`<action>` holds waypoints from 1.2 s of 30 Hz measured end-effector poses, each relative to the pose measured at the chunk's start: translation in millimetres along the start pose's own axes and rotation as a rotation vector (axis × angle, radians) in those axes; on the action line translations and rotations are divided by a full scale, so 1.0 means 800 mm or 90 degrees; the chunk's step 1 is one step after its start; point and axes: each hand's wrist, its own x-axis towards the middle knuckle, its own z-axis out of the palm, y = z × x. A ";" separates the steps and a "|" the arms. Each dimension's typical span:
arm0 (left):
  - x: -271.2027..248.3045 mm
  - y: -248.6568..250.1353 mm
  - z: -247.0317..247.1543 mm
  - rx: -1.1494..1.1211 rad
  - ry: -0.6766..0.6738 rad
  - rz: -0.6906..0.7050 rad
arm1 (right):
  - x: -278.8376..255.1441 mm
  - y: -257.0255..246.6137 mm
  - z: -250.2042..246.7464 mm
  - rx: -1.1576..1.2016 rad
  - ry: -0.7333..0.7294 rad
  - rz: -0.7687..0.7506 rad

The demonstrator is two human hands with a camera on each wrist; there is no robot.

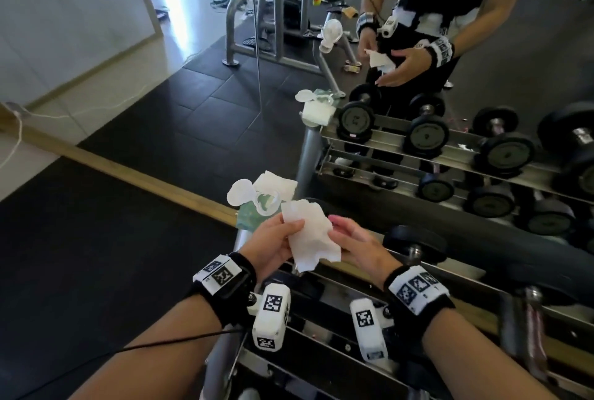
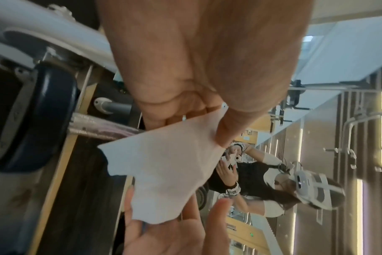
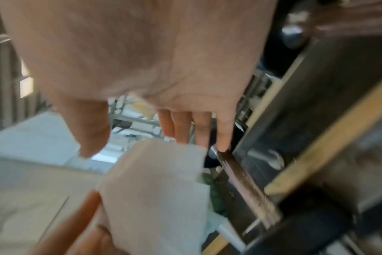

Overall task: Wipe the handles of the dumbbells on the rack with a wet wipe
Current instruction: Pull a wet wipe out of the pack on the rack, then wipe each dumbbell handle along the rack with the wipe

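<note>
Left hand (image 1: 276, 243) pinches the wet wipe (image 1: 310, 234) between thumb and fingers along the sheet's left edge, holding it up just above the near end of the dumbbell rack (image 1: 363, 300). The left wrist view shows that thumb (image 2: 231, 127) pressed on the upper corner of the wipe (image 2: 164, 172). Right hand (image 1: 360, 247) lies against the wipe's right side with its fingers fairly straight and loosely spread; the right wrist view is blurred, but its fingers (image 3: 203, 127) extend behind the top edge of the wipe (image 3: 155, 189) and the thumb stands apart from the sheet, so no pinch shows there.

Just beyond the wipe, at the rack's left end, sits the wet wipe pack (image 1: 260, 203) with its round lid flipped open and another sheet sticking up from it. To the right of the hands, on the rack's upper tier, rests a dumbbell (image 1: 414, 245) with a black head and a metal handle; a second dumbbell handle (image 1: 533, 322) lies farther right on the same rack. A mirror (image 1: 482, 45) behind the rack reflects the person, the rack and the pack.
</note>
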 end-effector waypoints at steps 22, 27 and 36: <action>-0.006 -0.074 -0.009 0.221 0.202 0.103 | 0.011 0.023 -0.003 -0.304 -0.025 -0.136; -0.010 -0.078 -0.003 0.164 0.202 0.099 | 0.023 0.033 -0.016 -0.409 -0.050 -0.149; -0.004 -0.089 0.010 0.232 0.282 0.138 | 0.042 0.043 -0.022 -0.463 -0.025 -0.221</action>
